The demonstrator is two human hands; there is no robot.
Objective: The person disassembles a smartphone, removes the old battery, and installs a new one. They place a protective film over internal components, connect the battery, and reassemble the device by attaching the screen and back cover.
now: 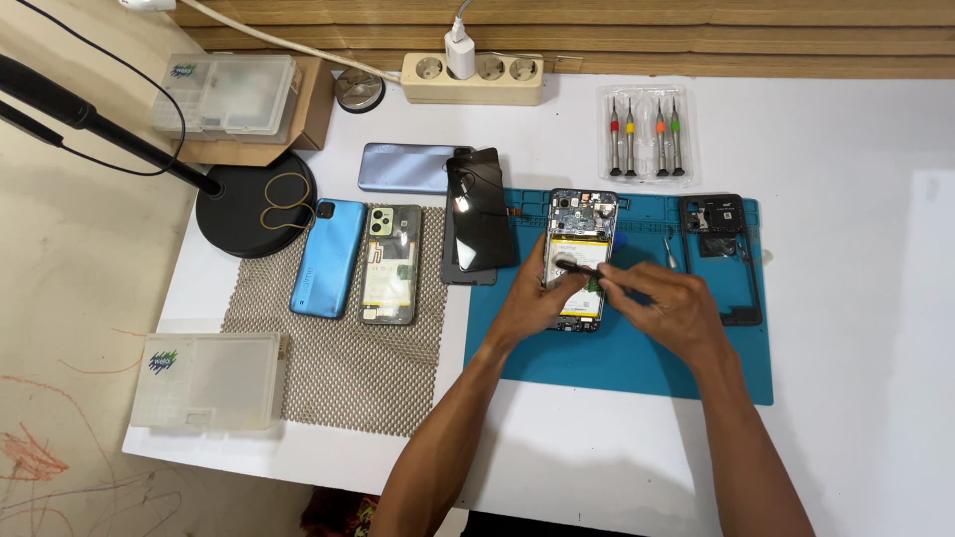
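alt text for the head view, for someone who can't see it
Two hands work on an opened phone on a blue mat: the left hand steadies it, the right hand holds a thin black tool over it. More phones lie to the left.

Bright, even light falls from above on the white table [846, 199]. Soft shadows lie under the forearms, toward the near edge. Glare shows on the black screen [479, 214] and the screwdriver case [647, 134]. Focus is sharp throughout, with slight wide-angle bending at the edges.
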